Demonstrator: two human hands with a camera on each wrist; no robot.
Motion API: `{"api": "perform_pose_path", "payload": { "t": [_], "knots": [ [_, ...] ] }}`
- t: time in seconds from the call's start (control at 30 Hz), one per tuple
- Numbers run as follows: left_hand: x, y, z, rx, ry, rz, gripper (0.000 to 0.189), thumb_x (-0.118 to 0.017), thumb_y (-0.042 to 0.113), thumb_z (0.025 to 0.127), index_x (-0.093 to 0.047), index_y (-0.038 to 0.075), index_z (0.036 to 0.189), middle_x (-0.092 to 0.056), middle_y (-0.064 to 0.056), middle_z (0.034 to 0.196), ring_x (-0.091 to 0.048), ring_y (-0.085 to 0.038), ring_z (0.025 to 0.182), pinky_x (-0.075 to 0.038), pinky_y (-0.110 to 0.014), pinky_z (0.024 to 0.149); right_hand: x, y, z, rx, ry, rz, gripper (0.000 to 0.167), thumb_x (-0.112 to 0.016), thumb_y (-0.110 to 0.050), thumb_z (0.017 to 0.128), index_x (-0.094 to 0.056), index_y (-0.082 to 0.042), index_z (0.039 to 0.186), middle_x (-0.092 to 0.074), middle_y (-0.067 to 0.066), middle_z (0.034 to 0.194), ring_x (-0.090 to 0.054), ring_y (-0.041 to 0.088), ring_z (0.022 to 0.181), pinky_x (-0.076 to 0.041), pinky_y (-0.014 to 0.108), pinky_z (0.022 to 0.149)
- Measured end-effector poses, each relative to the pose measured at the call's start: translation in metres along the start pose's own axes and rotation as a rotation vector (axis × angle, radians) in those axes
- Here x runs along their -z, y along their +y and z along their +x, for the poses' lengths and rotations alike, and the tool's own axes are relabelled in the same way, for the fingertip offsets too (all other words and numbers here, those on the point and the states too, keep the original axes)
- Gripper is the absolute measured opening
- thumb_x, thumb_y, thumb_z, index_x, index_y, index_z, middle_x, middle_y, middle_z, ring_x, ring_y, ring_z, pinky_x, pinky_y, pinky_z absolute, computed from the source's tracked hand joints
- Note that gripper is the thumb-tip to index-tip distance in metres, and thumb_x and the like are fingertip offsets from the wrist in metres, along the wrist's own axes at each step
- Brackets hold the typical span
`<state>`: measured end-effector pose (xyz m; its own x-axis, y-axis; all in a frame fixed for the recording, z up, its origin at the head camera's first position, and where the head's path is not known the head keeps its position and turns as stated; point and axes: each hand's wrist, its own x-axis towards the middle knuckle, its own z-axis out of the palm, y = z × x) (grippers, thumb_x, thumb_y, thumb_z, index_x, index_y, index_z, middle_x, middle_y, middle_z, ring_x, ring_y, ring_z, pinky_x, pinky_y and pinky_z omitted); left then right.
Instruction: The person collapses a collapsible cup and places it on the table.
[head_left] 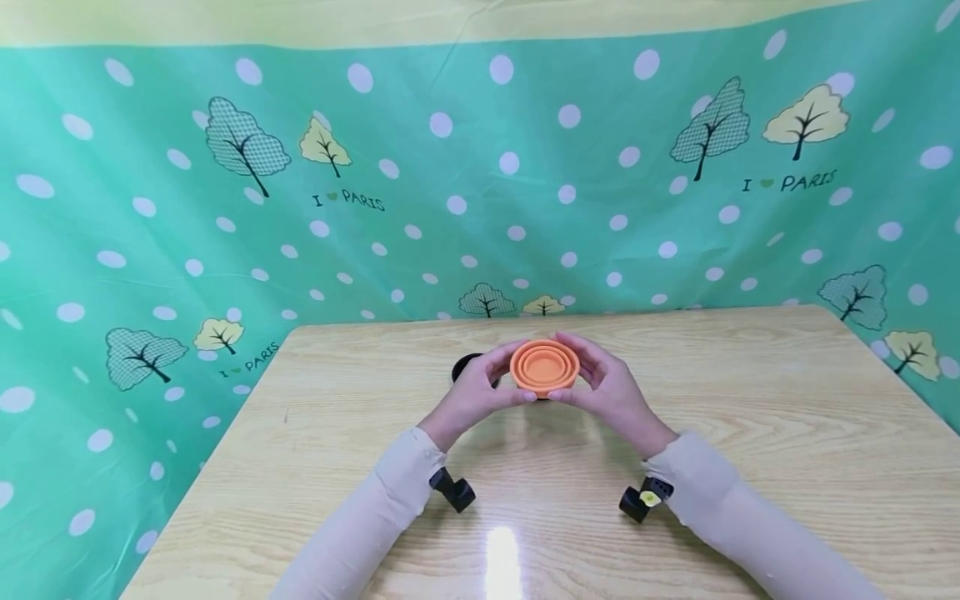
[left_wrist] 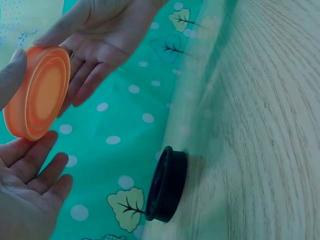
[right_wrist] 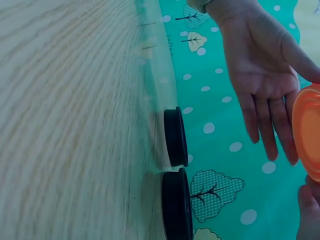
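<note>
An orange collapsible cup [head_left: 543, 367], folded flat into concentric rings, is held up above the table between both hands. My left hand [head_left: 478, 390] pinches its left edge, thumb in front and fingers behind. On the opposite edge my right hand [head_left: 613, 387] pinches it likewise. In the left wrist view the orange disc [left_wrist: 47, 95] stands tilted between thumbs and fingers. Behind the left hand in the head view is a black round piece [head_left: 462, 365], mostly hidden. Two low black round pieces, one nearer [right_wrist: 176, 205] and one farther [right_wrist: 175, 137], lie on the table in the right wrist view.
The light wood table [head_left: 337, 467] stretches to both sides and towards the front. A green curtain [head_left: 420, 183] with dots and trees hangs along its back and left. Black wrist cameras [head_left: 454, 490] sit at both cuffs.
</note>
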<state>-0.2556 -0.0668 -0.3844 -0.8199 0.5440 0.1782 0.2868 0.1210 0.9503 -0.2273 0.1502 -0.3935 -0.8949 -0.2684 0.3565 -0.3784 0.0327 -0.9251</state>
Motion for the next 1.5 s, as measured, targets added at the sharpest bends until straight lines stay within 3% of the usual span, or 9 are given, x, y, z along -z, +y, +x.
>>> {"api": "perform_pose_path", "payload": {
  "t": [0.17, 0.37, 0.67, 0.8, 1.03, 1.27, 1.5],
  "knots": [
    [0.0, -0.001, 0.0, -0.029, -0.001, -0.015, 0.069, -0.077, 0.009, 0.078, -0.045, 0.014, 0.139, -0.053, -0.002, 0.134, -0.047, -0.018, 0.126, -0.029, -0.043, 0.11, 0.002, 0.0, 0.001, 0.0, -0.061, -0.034, 0.083, -0.077, -0.004, 0.077, -0.031, -0.004, 0.146, -0.035, 0.011, 0.149, -0.036, 0.023, 0.134, -0.032, 0.021, 0.107],
    [-0.001, -0.001, -0.001, -0.061, -0.001, -0.035, 0.072, -0.078, 0.005, 0.076, -0.045, 0.016, 0.139, -0.051, -0.001, 0.136, -0.047, -0.017, 0.126, -0.03, -0.04, 0.11, 0.004, -0.001, 0.003, -0.042, -0.104, -0.126, 0.092, -0.08, -0.012, 0.076, -0.024, -0.009, 0.149, -0.033, 0.009, 0.15, -0.035, 0.025, 0.135, -0.027, 0.037, 0.111],
    [-0.004, 0.003, -0.002, -0.06, -0.036, -0.02, 0.076, -0.072, -0.005, 0.079, -0.035, 0.006, 0.145, -0.042, -0.009, 0.145, -0.039, -0.021, 0.133, -0.031, -0.039, 0.11, 0.01, 0.001, 0.0, -0.032, -0.066, -0.162, 0.084, -0.083, -0.017, 0.072, -0.038, -0.014, 0.143, -0.044, 0.0, 0.141, -0.041, 0.017, 0.13, -0.031, 0.037, 0.11],
    [0.001, 0.001, -0.007, -0.039, -0.037, 0.024, 0.076, -0.073, 0.004, 0.081, -0.033, 0.009, 0.146, -0.036, -0.008, 0.149, -0.034, -0.018, 0.136, -0.03, -0.041, 0.111, 0.017, 0.007, -0.001, -0.033, -0.047, -0.173, 0.08, -0.082, -0.016, 0.073, -0.04, -0.015, 0.141, -0.046, 0.0, 0.139, -0.042, 0.018, 0.129, -0.03, 0.039, 0.11],
    [0.013, -0.011, -0.018, 0.006, -0.004, 0.052, 0.072, -0.073, 0.016, 0.084, -0.036, 0.018, 0.146, -0.038, 0.003, 0.148, -0.034, -0.014, 0.136, -0.029, -0.037, 0.111, 0.036, 0.018, -0.002, -0.2, 0.028, -0.166, 0.083, -0.083, -0.023, 0.071, -0.04, -0.012, 0.141, -0.045, 0.006, 0.14, -0.039, 0.024, 0.132, -0.03, 0.039, 0.11],
    [0.027, -0.023, -0.026, 0.05, 0.056, 0.049, 0.068, -0.074, 0.024, 0.083, -0.04, 0.022, 0.143, -0.04, -0.001, 0.147, -0.035, -0.021, 0.136, -0.028, -0.037, 0.112, 0.056, 0.031, -0.002, -0.385, 0.087, -0.117, 0.089, -0.081, -0.022, 0.074, -0.031, -0.006, 0.145, -0.038, 0.012, 0.146, -0.036, 0.027, 0.134, -0.031, 0.039, 0.109],
    [0.041, -0.027, -0.036, 0.084, 0.097, 0.052, 0.062, -0.068, 0.013, 0.088, -0.04, 0.015, 0.143, -0.04, -0.004, 0.147, -0.035, -0.019, 0.136, -0.025, -0.039, 0.113, 0.068, 0.036, -0.005, -0.411, 0.069, -0.15, 0.089, -0.079, -0.016, 0.076, -0.026, -0.002, 0.147, -0.034, 0.019, 0.147, -0.033, 0.035, 0.135, -0.027, 0.045, 0.111]
  ]
}}
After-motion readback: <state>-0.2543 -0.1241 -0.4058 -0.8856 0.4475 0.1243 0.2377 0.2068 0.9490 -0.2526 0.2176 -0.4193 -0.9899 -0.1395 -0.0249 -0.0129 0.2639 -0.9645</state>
